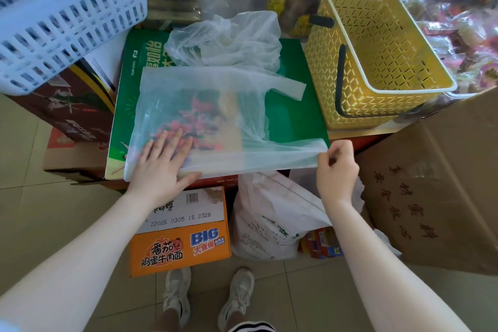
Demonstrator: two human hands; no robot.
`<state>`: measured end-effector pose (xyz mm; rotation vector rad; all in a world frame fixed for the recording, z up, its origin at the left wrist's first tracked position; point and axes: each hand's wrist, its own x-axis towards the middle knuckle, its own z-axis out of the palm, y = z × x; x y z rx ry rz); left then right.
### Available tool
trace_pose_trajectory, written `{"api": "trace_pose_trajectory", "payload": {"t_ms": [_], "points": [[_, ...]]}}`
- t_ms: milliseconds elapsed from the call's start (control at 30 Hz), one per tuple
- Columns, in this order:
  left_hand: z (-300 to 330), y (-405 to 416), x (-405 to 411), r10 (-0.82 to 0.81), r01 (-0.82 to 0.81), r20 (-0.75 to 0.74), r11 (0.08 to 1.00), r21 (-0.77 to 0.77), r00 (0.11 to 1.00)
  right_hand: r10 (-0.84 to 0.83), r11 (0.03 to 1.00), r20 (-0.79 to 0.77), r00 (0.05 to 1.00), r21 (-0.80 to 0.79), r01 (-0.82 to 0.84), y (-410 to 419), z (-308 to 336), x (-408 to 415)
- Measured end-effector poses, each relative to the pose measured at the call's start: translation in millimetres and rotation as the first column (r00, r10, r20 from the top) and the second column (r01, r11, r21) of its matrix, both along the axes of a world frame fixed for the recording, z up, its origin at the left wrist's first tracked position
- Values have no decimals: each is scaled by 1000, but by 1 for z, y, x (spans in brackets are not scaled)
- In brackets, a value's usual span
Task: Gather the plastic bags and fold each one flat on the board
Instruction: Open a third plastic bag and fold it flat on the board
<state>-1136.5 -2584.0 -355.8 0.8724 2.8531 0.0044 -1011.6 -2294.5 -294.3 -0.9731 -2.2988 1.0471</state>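
Hemmed in on three sides: a white slatted basket [62,19] overhanging at the left, a yellow lattice basket [377,56] with dark handles just beside the right edge, cardboard boxes stacked behind — open room only along the near edge. Spread flat across the green board [293,116], a thin translucent plastic bag [194,116], smooth over most of its body and wrinkled toward its handles, one handle loop [288,86] lying out to the right. Pressed flat on the bag's near left corner, the left hand [161,167], fingers straight and spread. Pinched between thumb and curled fingers of the right hand [336,170], the bag's near right corner, drawn taut along the board's front edge. Behind, a second bag [229,40] — crumpled, cloudy white — heaped on the board's far end. Below, an orange carton [180,248] on the tiled floor.
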Motion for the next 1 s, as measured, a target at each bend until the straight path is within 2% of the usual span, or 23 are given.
{"api": "trace_pose_trajectory", "payload": {"t_ms": [67,100,167,200,267,367,500,667,833,900,967,1000], "points": [[10,3,1,33,-32,62,999,-21,998,-51,981,-104,993,-192,30,-9,9,-8],[18,9,3,37,-37,95,999,6,995,-44,972,-137,990,-234,11,-13,12,-10],[39,29,8,-24,-4,158,985,173,987,26,980,-168,985,-189,-58,-19,16,-10],[50,45,9,-96,39,176,953,301,980,54,985,-177,983,-150,-81,-20,17,-9],[68,86,12,-251,118,174,828,548,952,70,989,-225,972,-108,-97,-18,19,-6],[88,149,12,-386,86,234,654,751,892,61,998,-292,954,3,-63,-13,23,-1],[94,190,11,-502,37,381,639,768,776,2,1000,-323,947,8,0,-4,22,7],[83,196,16,-504,63,287,569,820,815,-50,997,-316,947,-67,30,10,18,15],[82,193,17,-508,-4,394,609,794,766,-43,954,-351,935,-293,-66,17,17,19],[87,197,16,-510,-83,520,655,751,686,-8,964,-320,947,-254,-78,20,15,20],[93,206,16,-506,-155,622,688,709,598,35,985,-298,954,-149,-82,21,15,20],[95,211,17,-499,-176,637,690,702,587,54,992,-291,955,-98,-85,21,15,20]]}}
